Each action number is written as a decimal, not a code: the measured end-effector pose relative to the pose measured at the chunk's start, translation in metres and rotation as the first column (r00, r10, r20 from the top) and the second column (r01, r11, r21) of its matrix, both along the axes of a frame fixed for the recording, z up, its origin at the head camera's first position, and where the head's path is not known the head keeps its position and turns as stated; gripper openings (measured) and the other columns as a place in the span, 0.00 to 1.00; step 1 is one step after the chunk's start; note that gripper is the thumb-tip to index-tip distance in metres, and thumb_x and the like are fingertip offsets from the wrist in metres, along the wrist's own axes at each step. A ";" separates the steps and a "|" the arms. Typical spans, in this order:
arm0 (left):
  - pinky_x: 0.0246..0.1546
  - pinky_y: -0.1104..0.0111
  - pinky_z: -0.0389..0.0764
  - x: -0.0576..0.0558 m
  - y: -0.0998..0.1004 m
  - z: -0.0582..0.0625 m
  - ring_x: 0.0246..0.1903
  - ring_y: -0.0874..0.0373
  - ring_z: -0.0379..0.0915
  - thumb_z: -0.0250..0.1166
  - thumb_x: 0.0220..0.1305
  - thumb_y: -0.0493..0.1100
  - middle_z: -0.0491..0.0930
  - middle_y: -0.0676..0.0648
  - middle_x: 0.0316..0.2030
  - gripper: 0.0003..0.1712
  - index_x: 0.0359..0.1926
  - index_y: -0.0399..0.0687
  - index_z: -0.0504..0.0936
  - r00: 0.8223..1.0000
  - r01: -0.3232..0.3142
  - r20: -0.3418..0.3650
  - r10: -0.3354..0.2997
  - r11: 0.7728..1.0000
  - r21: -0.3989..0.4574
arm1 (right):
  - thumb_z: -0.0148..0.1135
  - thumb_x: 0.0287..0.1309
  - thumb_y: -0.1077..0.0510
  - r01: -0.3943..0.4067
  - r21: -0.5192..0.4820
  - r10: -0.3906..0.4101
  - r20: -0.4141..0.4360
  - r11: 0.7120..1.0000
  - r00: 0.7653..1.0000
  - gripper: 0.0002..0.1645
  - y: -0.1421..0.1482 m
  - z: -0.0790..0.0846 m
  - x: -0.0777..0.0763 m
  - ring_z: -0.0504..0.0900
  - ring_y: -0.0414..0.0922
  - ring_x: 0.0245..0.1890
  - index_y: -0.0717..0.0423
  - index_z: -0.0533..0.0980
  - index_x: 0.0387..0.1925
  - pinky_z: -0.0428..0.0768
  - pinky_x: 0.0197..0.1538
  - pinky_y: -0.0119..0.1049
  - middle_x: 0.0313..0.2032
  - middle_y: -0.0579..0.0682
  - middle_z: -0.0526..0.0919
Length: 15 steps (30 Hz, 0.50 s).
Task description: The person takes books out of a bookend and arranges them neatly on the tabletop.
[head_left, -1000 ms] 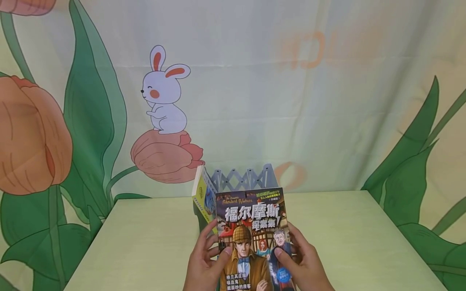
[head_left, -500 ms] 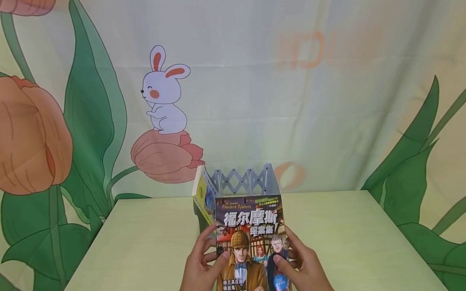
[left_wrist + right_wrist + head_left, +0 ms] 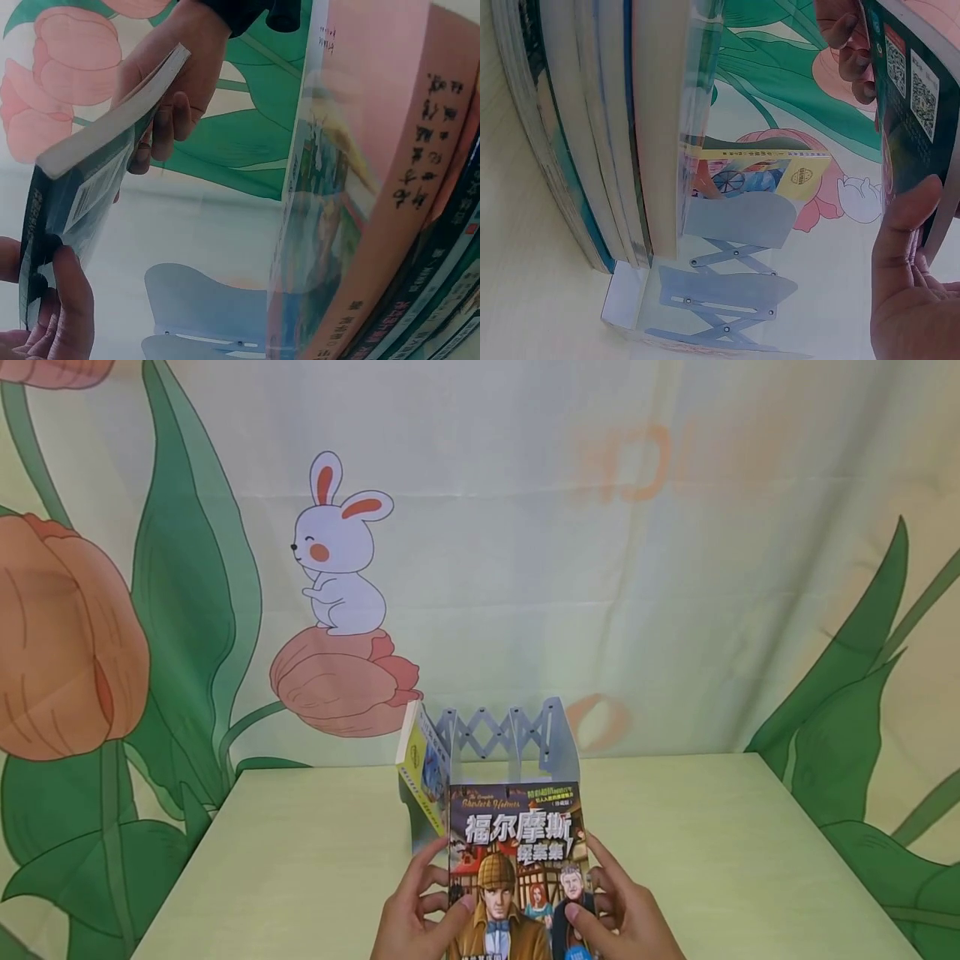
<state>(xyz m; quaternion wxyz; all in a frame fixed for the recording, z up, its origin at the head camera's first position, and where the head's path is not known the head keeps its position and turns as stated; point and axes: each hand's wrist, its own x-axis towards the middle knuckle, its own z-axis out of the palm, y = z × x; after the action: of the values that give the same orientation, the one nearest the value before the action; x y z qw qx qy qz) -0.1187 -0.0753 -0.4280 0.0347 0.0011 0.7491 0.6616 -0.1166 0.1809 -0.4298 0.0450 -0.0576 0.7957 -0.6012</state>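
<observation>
Between both hands a paperback book (image 3: 517, 868) is held up, its illustrated cover with large white Chinese characters facing the head camera. My left hand (image 3: 423, 902) grips its left edge, thumb on the front cover and fingers behind. At the right edge my right hand (image 3: 626, 910) holds it the same way. The back cover (image 3: 911, 112), with two QR codes, shows in the right wrist view. Beyond the book stands a blue-grey folding bookshelf (image 3: 551, 739) with criss-cross bars and upright dividers. A yellow-and-blue book (image 3: 426, 768) stands upright in its left end.
Several upright books (image 3: 607, 135) stand in a row near the hands in the wrist views; a pink-spined book (image 3: 409, 172) is among them. The pale green table (image 3: 712, 852) reaches back to a curtain (image 3: 487, 568) printed with tulips and a rabbit.
Both hands have lowered the book slightly toward the bottom of the head view, keeping their grip. More of the folding bookshelf behind it now shows.
</observation>
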 end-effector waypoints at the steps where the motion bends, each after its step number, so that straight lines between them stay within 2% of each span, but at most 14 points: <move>1: 0.17 0.73 0.67 0.000 0.000 -0.001 0.20 0.66 0.63 0.70 0.59 0.46 0.70 0.47 0.39 0.42 0.72 0.51 0.62 1.000 -0.002 0.004 0.002 1.000 0.004 | 0.65 0.61 0.57 0.000 -0.005 0.000 -0.003 1.000 1.000 0.48 0.000 0.000 0.000 0.60 0.33 0.16 0.47 0.52 0.76 0.68 0.22 0.27 0.27 0.47 0.68; 5: 0.17 0.73 0.66 0.001 -0.001 -0.003 0.20 0.66 0.63 0.70 0.59 0.46 0.71 0.47 0.39 0.43 0.72 0.51 0.61 1.000 0.003 0.013 -0.003 1.000 0.016 | 0.66 0.59 0.58 -0.008 -0.029 0.008 0.008 1.000 1.000 0.48 0.001 -0.002 0.000 0.53 0.34 0.18 0.48 0.52 0.76 0.60 0.22 0.28 0.25 0.45 0.60; 7: 0.17 0.73 0.66 0.001 -0.001 -0.004 0.20 0.66 0.63 0.70 0.59 0.47 0.71 0.47 0.39 0.43 0.72 0.50 0.61 1.000 0.011 0.019 -0.012 1.000 0.015 | 0.66 0.60 0.58 -0.027 -0.036 0.028 0.020 0.999 0.999 0.48 0.002 -0.004 0.000 0.52 0.34 0.18 0.52 0.52 0.76 0.58 0.22 0.29 0.25 0.45 0.58; 11: 0.20 0.71 0.72 0.004 -0.002 -0.009 0.20 0.65 0.67 0.70 0.59 0.46 0.73 0.47 0.37 0.44 0.72 0.46 0.59 0.999 0.026 0.033 -0.026 0.999 0.020 | 0.65 0.61 0.57 -0.083 -0.042 0.085 0.054 0.996 0.995 0.48 0.005 -0.007 -0.001 0.55 0.34 0.19 0.57 0.50 0.76 0.60 0.22 0.28 0.25 0.45 0.61; 15: 0.24 0.68 0.78 0.006 -0.003 -0.016 0.22 0.62 0.75 0.69 0.59 0.45 0.75 0.48 0.35 0.46 0.73 0.42 0.56 0.997 0.043 0.060 -0.046 0.998 0.053 | 0.65 0.61 0.56 -0.123 -0.030 0.125 0.074 0.992 0.989 0.49 0.007 -0.012 -0.001 0.61 0.32 0.18 0.57 0.49 0.76 0.65 0.21 0.26 0.25 0.44 0.66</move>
<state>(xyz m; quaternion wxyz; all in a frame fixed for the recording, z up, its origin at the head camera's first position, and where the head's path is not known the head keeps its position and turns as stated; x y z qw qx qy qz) -0.1127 -0.0780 -0.4441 0.0722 -0.0017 0.7300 0.6796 -0.1177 0.1882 -0.4414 0.1119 -0.0847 0.7807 -0.6089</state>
